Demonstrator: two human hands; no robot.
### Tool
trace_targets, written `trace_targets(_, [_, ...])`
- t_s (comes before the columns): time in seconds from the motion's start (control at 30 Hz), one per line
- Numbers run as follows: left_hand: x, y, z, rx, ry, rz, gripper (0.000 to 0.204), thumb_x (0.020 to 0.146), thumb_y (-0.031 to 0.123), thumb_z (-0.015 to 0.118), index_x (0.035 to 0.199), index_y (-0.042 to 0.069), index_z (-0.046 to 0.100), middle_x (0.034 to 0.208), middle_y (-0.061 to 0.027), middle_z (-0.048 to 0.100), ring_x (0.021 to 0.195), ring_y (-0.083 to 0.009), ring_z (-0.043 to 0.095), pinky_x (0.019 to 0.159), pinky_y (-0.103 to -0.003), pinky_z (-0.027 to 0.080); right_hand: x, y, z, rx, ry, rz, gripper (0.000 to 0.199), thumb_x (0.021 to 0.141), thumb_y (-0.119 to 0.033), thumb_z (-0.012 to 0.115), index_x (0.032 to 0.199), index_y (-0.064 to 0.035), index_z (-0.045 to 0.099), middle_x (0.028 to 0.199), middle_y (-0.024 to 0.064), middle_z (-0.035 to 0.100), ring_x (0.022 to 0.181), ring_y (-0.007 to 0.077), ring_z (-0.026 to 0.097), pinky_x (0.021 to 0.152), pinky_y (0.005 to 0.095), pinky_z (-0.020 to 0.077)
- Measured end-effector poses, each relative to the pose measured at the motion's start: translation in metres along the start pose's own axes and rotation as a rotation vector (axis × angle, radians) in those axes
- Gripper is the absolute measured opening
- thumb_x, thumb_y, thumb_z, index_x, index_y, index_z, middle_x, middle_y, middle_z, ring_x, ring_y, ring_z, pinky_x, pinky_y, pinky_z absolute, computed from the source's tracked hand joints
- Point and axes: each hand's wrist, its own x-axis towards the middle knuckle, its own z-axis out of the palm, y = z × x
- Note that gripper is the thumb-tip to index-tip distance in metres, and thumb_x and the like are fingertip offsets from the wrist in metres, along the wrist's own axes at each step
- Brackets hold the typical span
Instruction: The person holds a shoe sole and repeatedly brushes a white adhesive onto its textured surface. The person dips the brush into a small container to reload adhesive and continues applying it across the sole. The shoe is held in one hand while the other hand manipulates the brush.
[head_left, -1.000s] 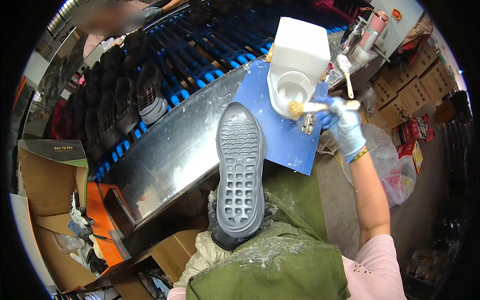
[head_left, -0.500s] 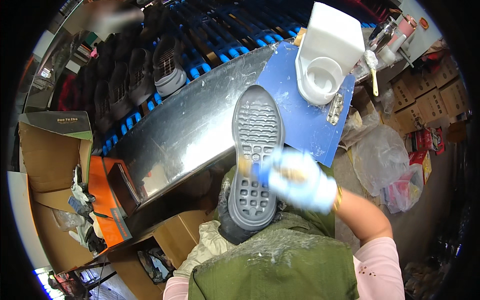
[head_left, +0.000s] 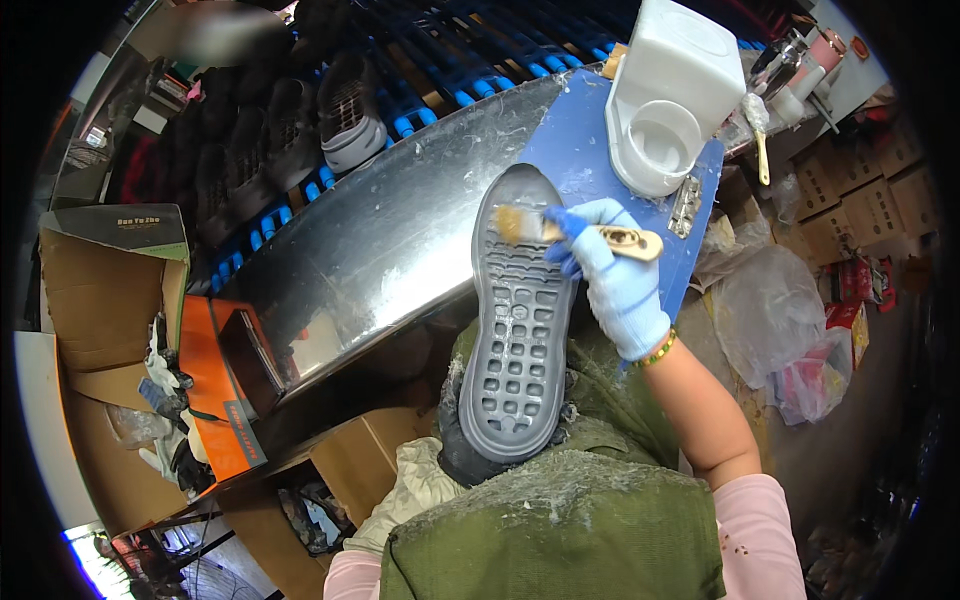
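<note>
A grey rubber shoe sole (head_left: 518,330) lies in front of me with its cavity side up, its grid of hollows and ridges showing. My left hand (head_left: 466,455), in a dark glove, grips the sole from beneath at its near end; most of its fingers are hidden. My right hand (head_left: 615,265), in a light blue glove with darker fingertips, is closed round the wooden handle of a paintbrush (head_left: 520,226). The brush's bristles touch the ridged far part of the sole. Beyond stands a white plastic dispenser with a round cup (head_left: 662,148), on a blue sheet (head_left: 570,125).
A metal bench edge (head_left: 400,230) runs diagonally past the sole. Behind it, grey soles (head_left: 350,115) rest on a conveyor of blue rollers (head_left: 415,122). An open cardboard box (head_left: 115,310) is at left. Another brush (head_left: 760,145), plastic bags (head_left: 765,310) and cartons (head_left: 870,215) are at right.
My right hand has moved the brush from the sole's middle up to its far ridged part. The sole stays in my left hand, almost in the same place.
</note>
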Motion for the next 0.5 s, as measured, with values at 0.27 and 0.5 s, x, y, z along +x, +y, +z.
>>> trace_targets(0.27, [0.040,-0.042,0.023,-0.185,0.603,0.381,0.061,0.102,0.045,0.057,0.143,0.000,0.050,0.130,-0.0192,0.064,0.107,-0.0264,0.071,0.097,-0.039,0.059,-0.055,-0.011,-0.021,-0.017,-0.180,0.177,0.009,0.096,-0.013,0.069,0.096,-0.0042,0.071,0.094,0.0028,0.073,0.079,0.0052,0.063,0.075,0.0246,0.0551])
trace_targets(0.5, [0.025,0.002,-0.040,-0.051,-0.159,-0.120,0.045,0.109,0.030,0.049,0.139,-0.003,0.052,0.126,-0.0167,0.067,0.104,-0.0246,0.071,0.091,-0.036,0.062,-0.060,-0.030,-0.021,0.055,-0.133,0.179,0.009,0.097,-0.011,0.065,0.101,-0.0057,0.071,0.089,0.0011,0.071,0.077,0.0050,0.064,0.066,0.0248,0.0548])
